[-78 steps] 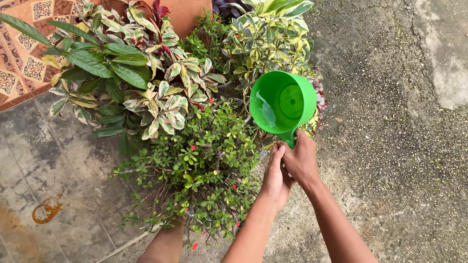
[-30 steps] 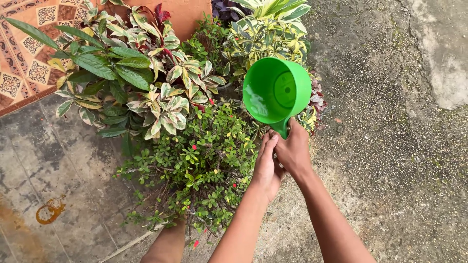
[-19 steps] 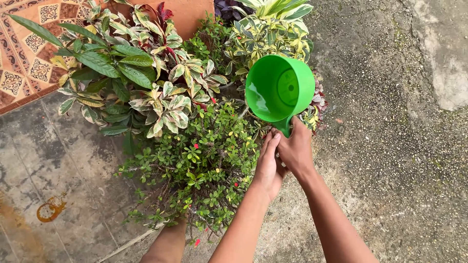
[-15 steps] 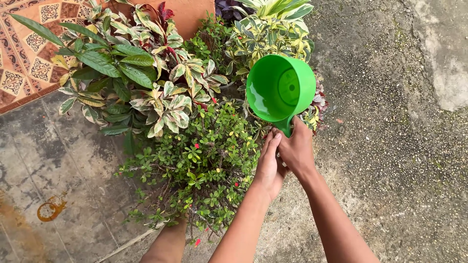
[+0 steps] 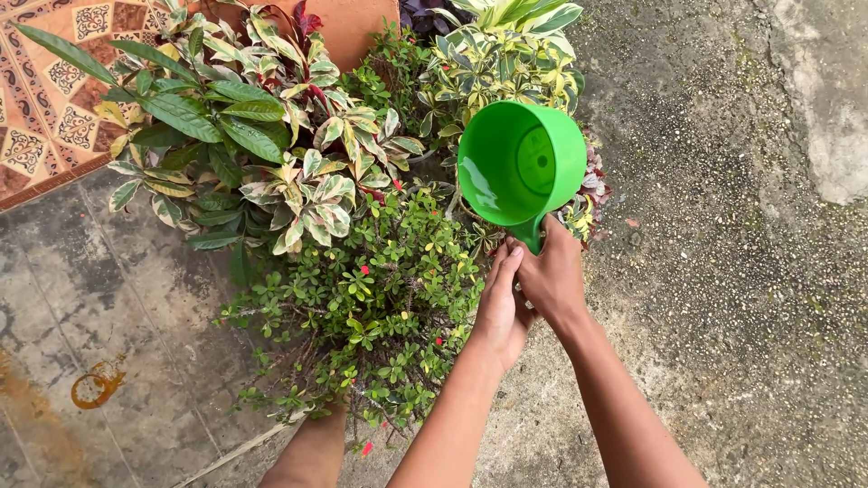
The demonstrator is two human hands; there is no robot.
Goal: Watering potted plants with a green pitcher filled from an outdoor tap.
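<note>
Head view: the right hand [image 5: 551, 278] was closed around the short handle of a green dipper [image 5: 522, 163], and the left hand [image 5: 500, 303] pressed against it from the left, fingers extended toward the handle rather than wrapped round it. The dipper was tilted, its mouth facing the camera, with a little water inside, held above potted plants [image 5: 362, 289] with small red flowers and variegated leaves [image 5: 307, 194]. Rough concrete [image 5: 723, 271] lay to the right, patterned tiles [image 5: 45, 108] at upper left.

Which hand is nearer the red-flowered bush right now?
Left. The left hand brushes the bush's right edge; the right hand grips the dipper handle, farther right.
</note>
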